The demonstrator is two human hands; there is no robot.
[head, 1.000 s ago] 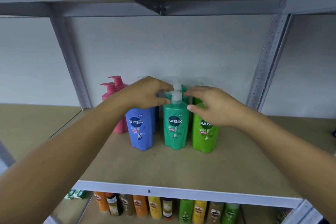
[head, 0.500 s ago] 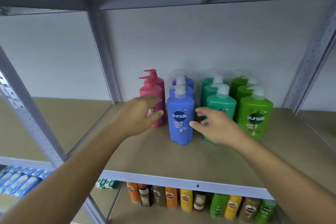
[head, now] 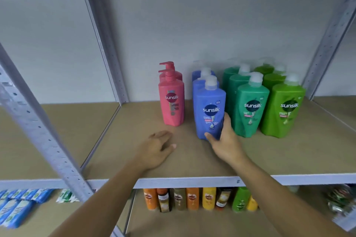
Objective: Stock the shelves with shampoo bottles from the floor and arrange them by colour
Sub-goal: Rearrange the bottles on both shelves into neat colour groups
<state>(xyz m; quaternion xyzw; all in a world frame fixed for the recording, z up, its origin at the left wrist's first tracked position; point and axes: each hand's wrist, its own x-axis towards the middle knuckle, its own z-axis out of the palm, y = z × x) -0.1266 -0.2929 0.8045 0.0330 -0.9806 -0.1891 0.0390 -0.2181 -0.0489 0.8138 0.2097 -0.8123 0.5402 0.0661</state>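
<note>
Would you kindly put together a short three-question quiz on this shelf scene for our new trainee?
1. True or false: the right hand grips the front blue bottle.
2. Which colour row stands farthest left on the shelf: A lime green, B pink, C teal?
3. What does the left hand hold?
Key: 1 true; 2 B, the pink bottles; 3 nothing.
</note>
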